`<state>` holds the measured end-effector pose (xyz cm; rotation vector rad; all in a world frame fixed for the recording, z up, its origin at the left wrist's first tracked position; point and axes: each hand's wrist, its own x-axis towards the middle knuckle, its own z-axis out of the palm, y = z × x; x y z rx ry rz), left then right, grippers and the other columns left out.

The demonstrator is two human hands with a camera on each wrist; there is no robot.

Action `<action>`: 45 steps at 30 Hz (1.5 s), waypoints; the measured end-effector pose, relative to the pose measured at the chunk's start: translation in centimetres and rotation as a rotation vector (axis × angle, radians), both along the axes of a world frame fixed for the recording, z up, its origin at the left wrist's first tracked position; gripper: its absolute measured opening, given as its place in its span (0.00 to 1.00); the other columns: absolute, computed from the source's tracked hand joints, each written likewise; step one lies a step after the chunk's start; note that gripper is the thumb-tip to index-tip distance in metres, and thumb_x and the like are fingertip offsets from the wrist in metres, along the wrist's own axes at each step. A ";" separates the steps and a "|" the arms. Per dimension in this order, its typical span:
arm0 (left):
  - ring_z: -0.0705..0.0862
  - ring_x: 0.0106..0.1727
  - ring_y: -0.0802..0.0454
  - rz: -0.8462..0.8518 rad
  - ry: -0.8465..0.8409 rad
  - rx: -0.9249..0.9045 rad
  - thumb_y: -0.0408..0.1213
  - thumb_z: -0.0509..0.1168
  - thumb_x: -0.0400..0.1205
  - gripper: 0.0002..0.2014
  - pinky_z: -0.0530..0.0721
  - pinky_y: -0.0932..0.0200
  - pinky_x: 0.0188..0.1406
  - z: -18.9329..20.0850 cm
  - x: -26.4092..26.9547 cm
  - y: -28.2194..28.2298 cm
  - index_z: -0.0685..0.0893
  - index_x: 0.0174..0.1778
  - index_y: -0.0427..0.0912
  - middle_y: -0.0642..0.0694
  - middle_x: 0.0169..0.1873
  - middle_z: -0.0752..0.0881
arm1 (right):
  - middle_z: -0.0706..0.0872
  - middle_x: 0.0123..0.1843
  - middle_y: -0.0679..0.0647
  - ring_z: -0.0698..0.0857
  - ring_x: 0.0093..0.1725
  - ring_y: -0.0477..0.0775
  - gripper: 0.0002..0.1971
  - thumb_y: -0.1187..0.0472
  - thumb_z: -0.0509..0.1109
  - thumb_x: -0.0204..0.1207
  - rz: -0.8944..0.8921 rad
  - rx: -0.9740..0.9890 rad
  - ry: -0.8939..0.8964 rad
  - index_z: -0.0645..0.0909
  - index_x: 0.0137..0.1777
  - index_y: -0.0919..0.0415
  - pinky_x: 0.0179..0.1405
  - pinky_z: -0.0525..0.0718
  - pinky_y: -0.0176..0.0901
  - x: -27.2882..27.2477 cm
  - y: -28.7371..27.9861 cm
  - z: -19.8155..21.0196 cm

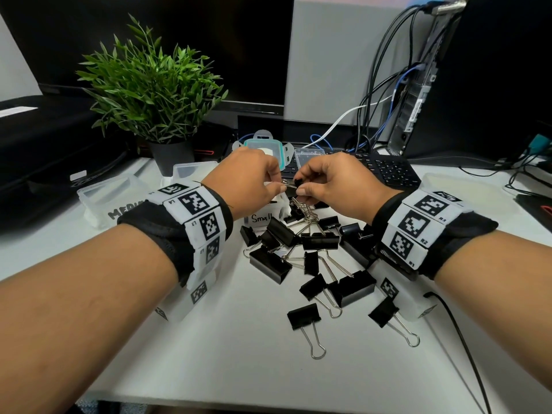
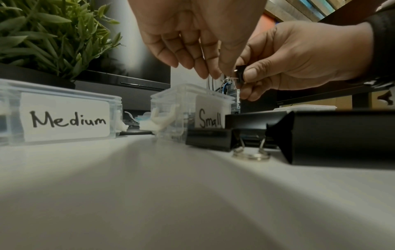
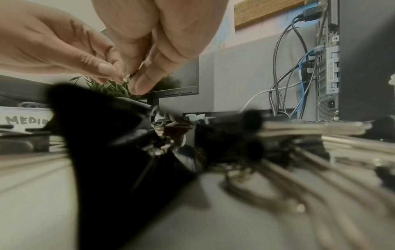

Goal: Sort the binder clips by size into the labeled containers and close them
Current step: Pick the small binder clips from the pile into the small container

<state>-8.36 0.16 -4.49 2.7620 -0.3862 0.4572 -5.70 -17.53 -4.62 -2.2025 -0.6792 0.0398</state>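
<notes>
potted plant (image 1: 149, 85), keyboard (image 1: 382, 168), monitor (image 1: 149, 40), cables (image 1: 388, 85)

Head looks down; wrist views sit low, sharing both hands (image 1: 286, 183).

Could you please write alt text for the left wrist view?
Both hands, left hand and right hand, pinch a small binder clip above the open Small container. The Medium container stands left of it; larger black clips lie on the table.
</notes>
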 end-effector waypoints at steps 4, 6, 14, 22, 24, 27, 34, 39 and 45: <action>0.73 0.54 0.54 -0.021 -0.006 0.012 0.47 0.65 0.81 0.06 0.69 0.60 0.51 0.1 -0.1 0.0 0.84 0.44 0.50 0.52 0.42 0.82 | 0.88 0.35 0.52 0.89 0.35 0.48 0.08 0.71 0.71 0.76 0.015 0.010 0.014 0.83 0.43 0.57 0.39 0.89 0.36 -0.3 0.3 0.0; 0.74 0.55 0.51 -0.016 0.009 0.034 0.45 0.65 0.82 0.08 0.70 0.59 0.51 0.2 0.0 -0.1 0.86 0.47 0.46 0.49 0.43 0.83 | 0.89 0.37 0.54 0.90 0.37 0.52 0.07 0.70 0.71 0.76 0.013 -0.001 0.004 0.83 0.44 0.57 0.41 0.90 0.39 -0.3 0.4 0.0; 0.75 0.56 0.46 0.222 0.099 0.081 0.35 0.61 0.81 0.07 0.75 0.53 0.51 0.4 -0.1 0.3 0.84 0.46 0.44 0.45 0.48 0.85 | 0.89 0.46 0.48 0.85 0.44 0.46 0.06 0.65 0.70 0.78 -0.003 -0.445 -0.047 0.87 0.52 0.60 0.49 0.82 0.36 -0.2 0.1 -0.1; 0.73 0.62 0.42 0.382 0.127 0.250 0.35 0.58 0.82 0.11 0.70 0.51 0.47 0.1 0.1 0.8 0.84 0.54 0.44 0.45 0.51 0.84 | 0.86 0.52 0.53 0.82 0.36 0.42 0.14 0.63 0.65 0.81 0.059 -0.654 0.014 0.85 0.61 0.48 0.33 0.77 0.27 -0.3 0.1 -0.2; 0.74 0.61 0.42 0.392 0.134 0.272 0.36 0.58 0.82 0.11 0.70 0.51 0.45 0.0 0.3 0.9 0.84 0.54 0.43 0.44 0.50 0.84 | 0.85 0.53 0.53 0.77 0.30 0.38 0.16 0.64 0.64 0.82 0.061 -0.669 0.026 0.84 0.63 0.47 0.24 0.71 0.21 -0.3 0.1 -0.1; 0.74 0.60 0.42 0.387 0.155 0.283 0.37 0.59 0.82 0.11 0.77 0.52 0.49 -0.2 0.6 1.0 0.85 0.54 0.43 0.45 0.49 0.85 | 0.82 0.50 0.50 0.77 0.30 0.40 0.19 0.68 0.63 0.81 0.056 -0.702 0.036 0.83 0.64 0.47 0.25 0.72 0.25 -0.3 0.2 -0.2; 0.71 0.64 0.44 0.392 0.219 0.273 0.39 0.59 0.81 0.12 0.74 0.55 0.47 -0.1 0.6 0.9 0.84 0.56 0.45 0.47 0.51 0.84 | 0.90 0.43 0.54 0.85 0.35 0.57 0.15 0.69 0.63 0.79 0.013 -0.681 0.099 0.86 0.55 0.53 0.39 0.85 0.41 0.0 0.1 -0.3; 0.72 0.63 0.44 0.346 0.232 0.264 0.38 0.57 0.80 0.13 0.78 0.50 0.61 0.0 0.5 0.9 0.84 0.57 0.47 0.48 0.53 0.84 | 0.90 0.47 0.55 0.86 0.47 0.56 0.09 0.62 0.66 0.79 -0.053 -0.714 -0.004 0.87 0.51 0.62 0.49 0.83 0.42 -0.1 0.0 -0.3; 0.72 0.65 0.42 0.290 0.227 0.247 0.46 0.58 0.82 0.15 0.74 0.53 0.59 0.3 0.0 0.6 0.85 0.59 0.48 0.47 0.56 0.85 | 0.83 0.38 0.49 0.81 0.37 0.45 0.07 0.59 0.68 0.79 -0.058 -0.689 -0.017 0.87 0.49 0.60 0.41 0.76 0.37 -0.1 0.0 -0.2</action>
